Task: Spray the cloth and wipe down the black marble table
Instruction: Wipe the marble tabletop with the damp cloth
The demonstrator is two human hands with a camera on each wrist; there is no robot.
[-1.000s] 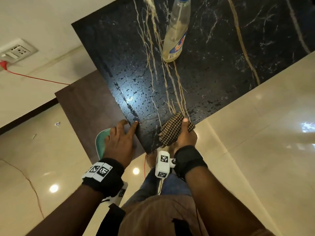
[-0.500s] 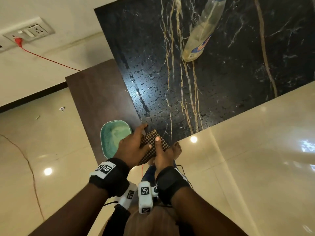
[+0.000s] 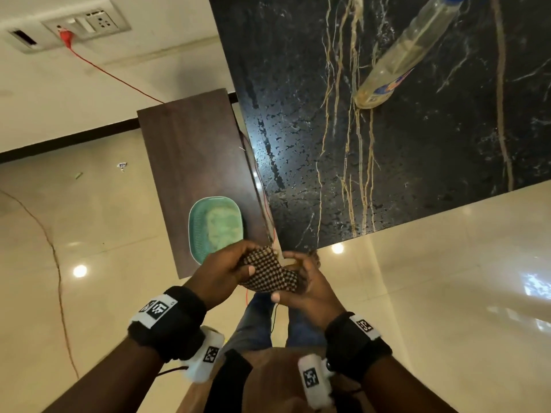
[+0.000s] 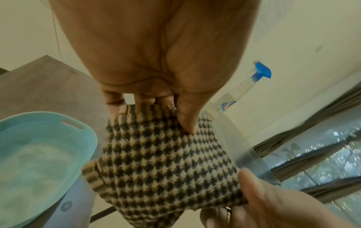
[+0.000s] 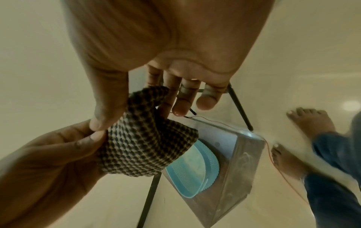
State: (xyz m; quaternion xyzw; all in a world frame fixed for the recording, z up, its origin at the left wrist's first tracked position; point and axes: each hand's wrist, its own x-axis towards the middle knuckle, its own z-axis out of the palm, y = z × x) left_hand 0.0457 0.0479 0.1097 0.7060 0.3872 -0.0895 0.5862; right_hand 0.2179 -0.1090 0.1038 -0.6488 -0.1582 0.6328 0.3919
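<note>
A brown-and-tan checked cloth (image 3: 268, 272) (image 4: 164, 162) (image 5: 144, 148) is held in the air off the near corner of the black marble table (image 3: 417, 159). My left hand (image 3: 220, 272) pinches one side of it between thumb and fingers (image 4: 185, 121). My right hand (image 3: 307, 281) pinches the other side, thumb (image 5: 103, 114) on top. A clear spray bottle (image 3: 399, 61) (image 4: 234, 98) with a blue trigger stands on the marble farther back, untouched. The marble shows a wet, speckled sheen near its left edge.
A lower dark wooden side table (image 3: 193, 162) adjoins the marble on the left and carries a teal plastic basket (image 3: 214, 228) (image 4: 39, 154) (image 5: 197, 169). A red wire (image 3: 119, 76) runs from a wall socket (image 3: 86, 25). My bare feet (image 5: 308, 121) stand on glossy cream tiles.
A second ago the right hand pressed the cloth on the table's near corner and the left rested on the edge. Both hands have since lifted the cloth off and now hold it together.
</note>
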